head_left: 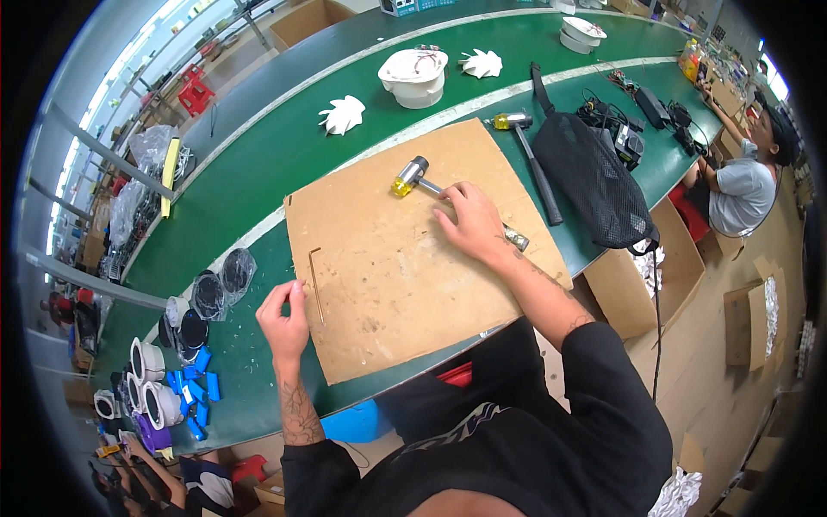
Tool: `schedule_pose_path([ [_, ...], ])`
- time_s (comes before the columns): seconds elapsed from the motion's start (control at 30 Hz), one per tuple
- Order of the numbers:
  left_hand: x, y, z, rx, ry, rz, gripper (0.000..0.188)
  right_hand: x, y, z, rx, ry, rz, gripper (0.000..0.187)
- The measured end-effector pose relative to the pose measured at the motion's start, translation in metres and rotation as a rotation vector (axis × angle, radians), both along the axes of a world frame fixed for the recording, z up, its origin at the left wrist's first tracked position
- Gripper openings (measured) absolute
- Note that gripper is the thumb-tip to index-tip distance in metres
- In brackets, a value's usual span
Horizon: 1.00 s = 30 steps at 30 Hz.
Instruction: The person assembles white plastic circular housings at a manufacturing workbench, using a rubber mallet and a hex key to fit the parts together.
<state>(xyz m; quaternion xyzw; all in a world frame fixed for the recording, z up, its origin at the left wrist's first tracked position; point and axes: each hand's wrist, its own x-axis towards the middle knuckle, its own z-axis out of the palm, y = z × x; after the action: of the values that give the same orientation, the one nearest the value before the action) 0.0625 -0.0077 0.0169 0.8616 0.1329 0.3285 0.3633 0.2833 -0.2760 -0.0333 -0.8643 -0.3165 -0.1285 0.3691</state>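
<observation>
A tan cardboard sheet (388,284) lies on the green worktable in front of me. On it rests a mallet (410,176) with a metal and yellow head and a dark handle. My right hand (472,222) lies over the handle with its fingers curved around it; the handle's end shows past my wrist. My left hand (284,323) is at the sheet's left edge, fingers curled in toward the thumb; anything inside them is hidden. A bent hex key (316,284) lies on the sheet just right of that hand.
A second mallet (536,159) and a black mesh bag (594,177) lie to the right. White housings (415,79) and fan blades (343,115) stand on the far belt. Several blue blocks (194,392) and white round parts (161,403) crowd the left. A co-worker (743,194) sits at right, near open cartons (650,276).
</observation>
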Motion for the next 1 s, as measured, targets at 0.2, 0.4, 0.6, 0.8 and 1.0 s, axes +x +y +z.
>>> schedule_pose_path([
  [0.2, 0.003, 0.001, -0.038, 0.307, -0.114, 0.016, 0.006, -0.001, 0.004, 0.0, -0.031, 0.01, -0.007, 0.026],
  [0.4, 0.006, -0.007, -0.037, 0.201, -0.124, -0.002, 0.005, -0.001, 0.001, 0.006, -0.058, 0.049, -0.022, 0.023],
  [0.6, 0.001, -0.007, -0.042, 0.16, -0.068, -0.032, 0.013, -0.005, 0.001, 0.003, -0.029, 0.043, 0.002, 0.023],
  [0.8, 0.004, -0.006, -0.045, 0.087, -0.064, 0.001, 0.009, -0.003, 0.0, 0.004, -0.025, 0.051, 0.005, 0.022],
  [1.0, 0.005, -0.001, -0.052, 0.056, -0.043, 0.006, 0.013, 0.001, 0.001, 0.001, -0.03, 0.041, 0.006, 0.021],
])
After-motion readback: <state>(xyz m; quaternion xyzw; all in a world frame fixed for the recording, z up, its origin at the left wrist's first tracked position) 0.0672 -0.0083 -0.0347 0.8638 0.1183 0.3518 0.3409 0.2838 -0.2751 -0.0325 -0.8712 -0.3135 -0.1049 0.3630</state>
